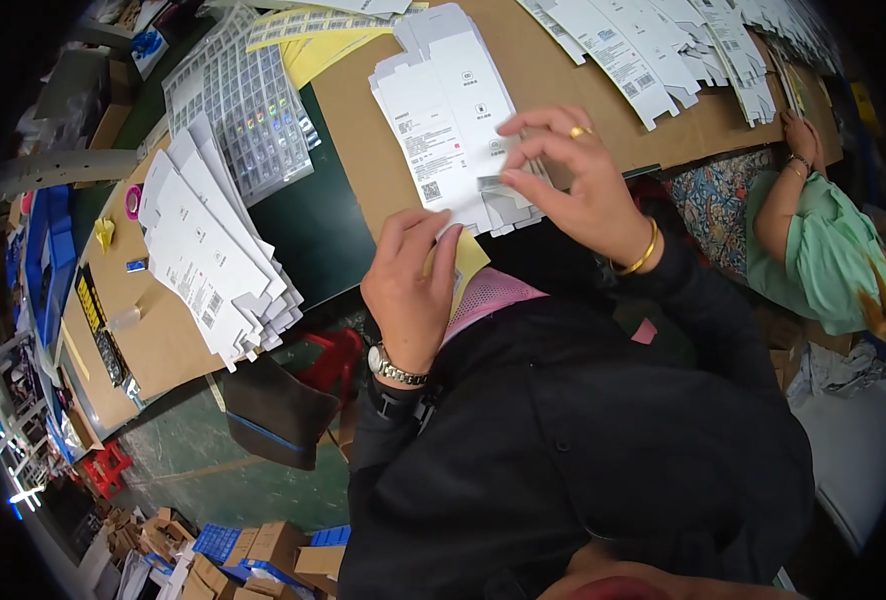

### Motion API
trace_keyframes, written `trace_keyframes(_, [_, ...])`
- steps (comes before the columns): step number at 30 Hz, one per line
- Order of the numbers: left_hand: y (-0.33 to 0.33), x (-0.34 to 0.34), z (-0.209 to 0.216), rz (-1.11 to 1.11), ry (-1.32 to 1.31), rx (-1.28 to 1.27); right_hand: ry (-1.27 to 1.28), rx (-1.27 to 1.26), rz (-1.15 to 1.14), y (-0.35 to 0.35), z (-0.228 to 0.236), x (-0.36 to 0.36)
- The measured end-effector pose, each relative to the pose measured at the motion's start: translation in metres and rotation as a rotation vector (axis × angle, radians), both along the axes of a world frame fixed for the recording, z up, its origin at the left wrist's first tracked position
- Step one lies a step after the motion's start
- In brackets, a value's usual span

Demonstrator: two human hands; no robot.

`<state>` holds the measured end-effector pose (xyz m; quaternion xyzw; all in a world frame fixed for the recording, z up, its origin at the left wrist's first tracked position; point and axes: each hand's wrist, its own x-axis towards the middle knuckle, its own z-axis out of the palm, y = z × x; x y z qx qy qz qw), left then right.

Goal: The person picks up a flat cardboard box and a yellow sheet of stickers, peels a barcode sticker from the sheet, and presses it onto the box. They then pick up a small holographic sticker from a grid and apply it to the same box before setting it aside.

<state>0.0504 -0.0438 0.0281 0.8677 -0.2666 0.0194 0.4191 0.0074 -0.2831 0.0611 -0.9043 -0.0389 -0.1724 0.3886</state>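
Observation:
A stack of flat, unfolded white carton blanks (433, 110) lies on the brown cardboard table cover in front of me. My left hand (408, 275) is at the stack's near left corner, thumb and fingers closed on a yellow backing sheet (472, 262) that hangs over the table edge. Above the stack's lower right part is my right hand (583, 190), its thumb and forefinger pinching a small greyish label (489, 183). The other fingers of that hand are curled and raised. Whether the label touches the top blank, I cannot tell.
More carton blanks (203, 240) are piled at left, and others (633, 60) at far right. Shiny label sheets (238, 110) and yellow sheets (328, 45) lie at the back. A pink tape roll (133, 202) sits on the left. A person in green (813, 250) sits at right.

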Motion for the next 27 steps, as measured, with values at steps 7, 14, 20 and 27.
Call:
trace_keyframes(7, [-0.003, -0.001, -0.014, -0.060, -0.107, 0.019, 0.167, -0.004, 0.124, -0.001, -0.027, 0.041])
trace_keyframes(14, [0.000, 0.000, -0.019, -0.076, -0.113, 0.005, 0.217, -0.072, 0.065, 0.006, -0.036, 0.042])
trace_keyframes(20, [0.000, 0.003, -0.020, -0.082, -0.112, 0.002, 0.226, -0.092, 0.028, 0.008, -0.038, 0.042])
trace_keyframes(27, [0.000, 0.003, -0.021, -0.081, -0.109, 0.006, 0.228, -0.117, 0.021, 0.010, -0.038, 0.042])
